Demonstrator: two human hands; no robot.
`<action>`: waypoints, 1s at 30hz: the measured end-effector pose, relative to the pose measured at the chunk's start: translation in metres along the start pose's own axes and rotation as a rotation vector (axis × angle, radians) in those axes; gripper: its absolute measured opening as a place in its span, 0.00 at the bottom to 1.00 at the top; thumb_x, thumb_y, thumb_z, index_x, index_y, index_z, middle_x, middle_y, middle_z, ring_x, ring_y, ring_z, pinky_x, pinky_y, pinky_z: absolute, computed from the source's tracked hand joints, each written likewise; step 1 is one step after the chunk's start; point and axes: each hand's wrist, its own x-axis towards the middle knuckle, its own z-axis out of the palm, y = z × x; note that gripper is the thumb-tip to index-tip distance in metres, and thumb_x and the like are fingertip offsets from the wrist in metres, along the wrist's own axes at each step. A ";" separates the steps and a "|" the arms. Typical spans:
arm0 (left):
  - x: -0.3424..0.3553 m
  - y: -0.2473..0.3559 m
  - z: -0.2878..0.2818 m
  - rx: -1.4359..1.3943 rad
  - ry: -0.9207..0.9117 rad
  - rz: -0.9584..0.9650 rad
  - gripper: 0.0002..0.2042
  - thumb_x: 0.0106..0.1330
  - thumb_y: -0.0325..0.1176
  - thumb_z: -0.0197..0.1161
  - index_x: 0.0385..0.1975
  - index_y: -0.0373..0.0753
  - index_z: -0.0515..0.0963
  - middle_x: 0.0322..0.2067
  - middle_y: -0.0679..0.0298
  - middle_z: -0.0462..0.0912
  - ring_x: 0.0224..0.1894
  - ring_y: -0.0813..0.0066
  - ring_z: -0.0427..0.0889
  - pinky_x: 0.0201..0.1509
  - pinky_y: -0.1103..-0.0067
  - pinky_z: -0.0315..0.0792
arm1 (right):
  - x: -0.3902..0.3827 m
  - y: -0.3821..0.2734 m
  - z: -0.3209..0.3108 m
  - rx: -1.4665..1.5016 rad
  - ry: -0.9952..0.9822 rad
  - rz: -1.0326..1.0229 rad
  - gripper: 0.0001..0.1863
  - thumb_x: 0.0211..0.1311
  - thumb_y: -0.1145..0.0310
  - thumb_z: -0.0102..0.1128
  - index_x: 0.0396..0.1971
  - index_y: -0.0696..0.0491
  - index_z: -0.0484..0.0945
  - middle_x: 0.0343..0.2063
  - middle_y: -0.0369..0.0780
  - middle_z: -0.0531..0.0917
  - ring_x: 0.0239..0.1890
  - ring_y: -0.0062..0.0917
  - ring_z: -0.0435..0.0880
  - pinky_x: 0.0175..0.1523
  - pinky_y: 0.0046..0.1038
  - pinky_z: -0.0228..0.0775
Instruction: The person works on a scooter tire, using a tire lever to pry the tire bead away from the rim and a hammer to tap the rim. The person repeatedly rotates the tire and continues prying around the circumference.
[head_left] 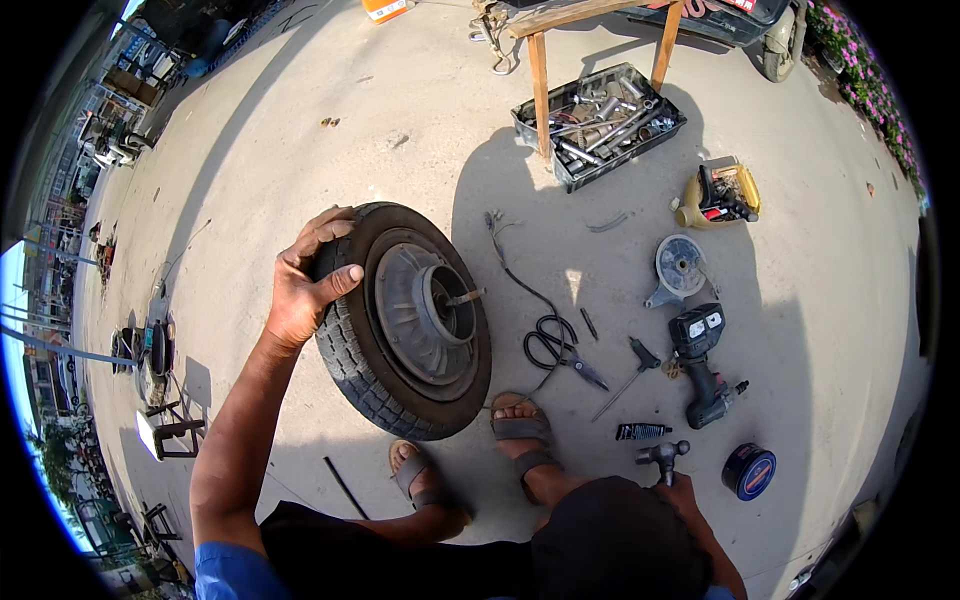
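A scooter-type wheel (345, 365) with a black treaded tire stands tilted on the ground before my feet. From its grey metal hub (420, 320) a short axle sticks out to the right. My left hand (308, 285) grips the tire's upper left edge, thumb on the sidewall. Low on the right, my right hand (682, 492) is closed round a hammer (663, 455) with a metal head; dark clothing hides part of that arm. Close to the hammer lie a black tube (643, 431) and a round dark blue tin (749, 471).
Right of the wheel are scissors (586, 372), a black cable (525, 283), a T-handled tool (641, 355), a cordless impact wrench (697, 350) and a round metal cover (681, 264). Farther off stand a cut yellow container (690, 207), a black tool tray (630, 160) and a wooden frame (540, 95).
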 end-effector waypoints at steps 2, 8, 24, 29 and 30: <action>-0.009 -0.002 -0.009 -0.097 0.078 -0.188 0.33 0.57 0.34 0.79 0.62 0.28 0.75 0.62 0.46 0.77 0.67 0.55 0.74 0.75 0.66 0.63 | 0.007 -0.022 0.002 -0.168 -0.061 -0.183 0.07 0.60 0.73 0.62 0.31 0.57 0.71 0.17 0.38 0.76 0.16 0.23 0.76 0.21 0.31 0.69; -0.013 -0.021 -0.013 -0.261 0.147 -0.393 0.39 0.55 0.28 0.76 0.68 0.26 0.67 0.61 0.42 0.77 0.62 0.53 0.79 0.72 0.66 0.68 | 0.022 -0.162 0.065 -0.145 -0.092 -0.602 0.09 0.65 0.70 0.62 0.33 0.58 0.71 0.18 0.37 0.77 0.18 0.20 0.78 0.24 0.26 0.69; -0.027 -0.023 -0.018 -0.227 0.150 -0.402 0.38 0.55 0.27 0.71 0.68 0.23 0.66 0.58 0.43 0.80 0.60 0.57 0.80 0.69 0.69 0.70 | -0.003 -0.282 0.192 0.275 -0.457 -0.890 0.20 0.80 0.53 0.52 0.35 0.56 0.68 0.21 0.34 0.73 0.17 0.15 0.70 0.21 0.22 0.64; -0.023 -0.013 -0.018 -0.201 0.134 -0.376 0.38 0.55 0.27 0.71 0.68 0.23 0.67 0.59 0.43 0.79 0.61 0.56 0.79 0.70 0.69 0.69 | 0.018 -0.272 0.207 0.069 -0.451 -0.933 0.20 0.81 0.53 0.51 0.34 0.55 0.69 0.21 0.33 0.73 0.17 0.14 0.70 0.21 0.22 0.63; -0.026 -0.015 -0.017 -0.216 0.144 -0.376 0.38 0.55 0.27 0.71 0.68 0.23 0.67 0.59 0.43 0.78 0.61 0.56 0.79 0.70 0.69 0.69 | 0.013 -0.275 0.204 0.108 -0.522 -0.816 0.20 0.81 0.52 0.51 0.34 0.55 0.68 0.21 0.34 0.72 0.17 0.15 0.69 0.21 0.22 0.63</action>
